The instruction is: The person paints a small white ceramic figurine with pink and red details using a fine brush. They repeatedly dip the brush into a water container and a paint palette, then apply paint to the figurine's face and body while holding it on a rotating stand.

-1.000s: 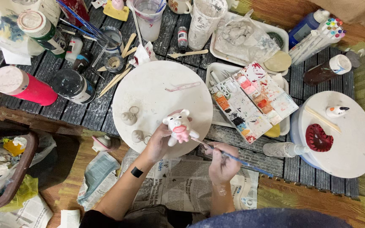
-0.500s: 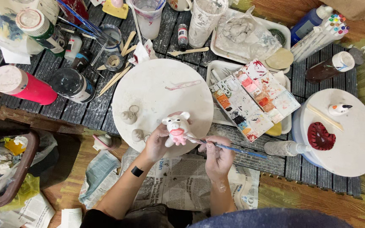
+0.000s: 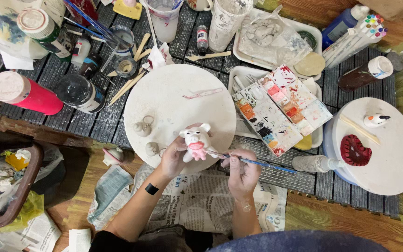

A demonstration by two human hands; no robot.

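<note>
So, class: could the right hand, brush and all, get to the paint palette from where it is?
Probably yes: the right hand is just below the paint palette, and nothing lies between them except open mat.

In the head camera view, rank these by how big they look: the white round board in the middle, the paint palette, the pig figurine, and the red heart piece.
1. white round board
2. paint palette
3. pig figurine and red heart piece: too alike to rank.

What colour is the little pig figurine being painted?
White clay pig figurine with pink snout and patches; head view.
</note>
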